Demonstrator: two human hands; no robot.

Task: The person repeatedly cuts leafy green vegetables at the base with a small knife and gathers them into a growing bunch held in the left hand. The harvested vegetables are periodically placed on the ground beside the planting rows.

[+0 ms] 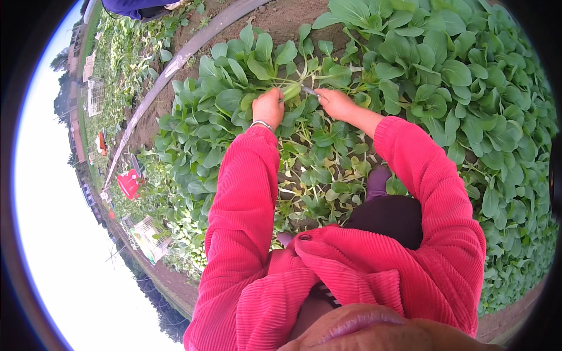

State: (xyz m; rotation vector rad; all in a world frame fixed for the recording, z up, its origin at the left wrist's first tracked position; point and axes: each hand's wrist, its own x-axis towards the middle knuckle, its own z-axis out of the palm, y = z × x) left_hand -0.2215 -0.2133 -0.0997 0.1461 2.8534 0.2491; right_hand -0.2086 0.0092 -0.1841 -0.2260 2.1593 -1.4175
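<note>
My left hand (268, 108), with a bracelet at its wrist, is closed around a leafy green plant (291, 91) that looks like bok choy. The pale stalk base of this plant points right. My right hand (336, 104) grips a small knife (310, 91); its blade reaches left to the stalk base. Whether the blade touches or cuts the stalk cannot be made out. The knife's handle is mostly hidden in my fingers. Below both hands, loose and yellowing leaves (314, 176) cover the soil.
Dense leafy greens (456, 74) grow on the right. A grey strip (175, 66) curves across bare soil at left. Farther off are a red container (128, 183) and white crates (95, 96). Part of a person in blue clothing (131, 6) shows at top left. My purple shoe (378, 182) stands among leaves.
</note>
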